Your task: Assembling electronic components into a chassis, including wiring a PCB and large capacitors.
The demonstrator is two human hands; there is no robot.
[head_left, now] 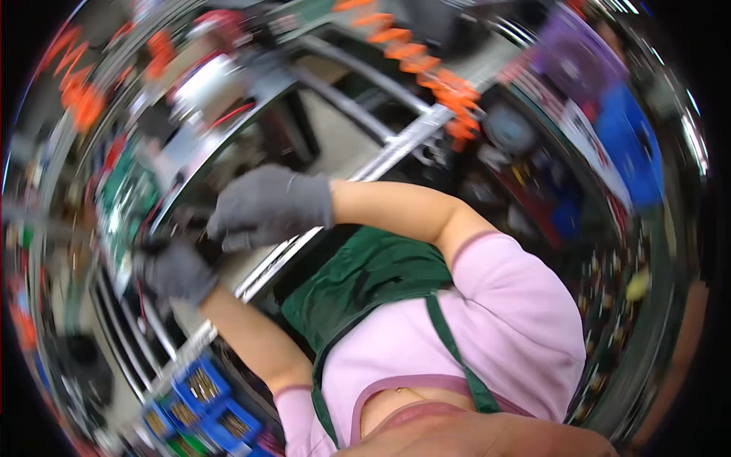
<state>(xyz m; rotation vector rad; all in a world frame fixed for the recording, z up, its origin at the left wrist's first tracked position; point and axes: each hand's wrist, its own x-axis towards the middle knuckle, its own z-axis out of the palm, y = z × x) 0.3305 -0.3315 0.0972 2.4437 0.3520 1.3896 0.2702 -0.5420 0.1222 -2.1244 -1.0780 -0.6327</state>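
Note:
Both my hands wear grey gloves and reach to the left across a metal rail (263,273). My right hand (274,206) is over the rail, its fingers curled together; whatever may be inside them is hidden. Lower and farther left, my left hand (175,270) is smeared by motion, so its grip does not show. It is nearest to a shiny green bundle (129,194) that looks wrapped in clear plastic. A thin red wire (142,301) hangs close to the left glove. A dark panel with a pale curved edge (194,179) lies just beyond my hands.
Blue bins (202,383) of small metal parts stand at the lower left. An orange coiled hose (449,87) hangs at the top, another orange coil (80,103) at the far left. A blue crate (632,145) and a purple crate (579,57) sit at upper right.

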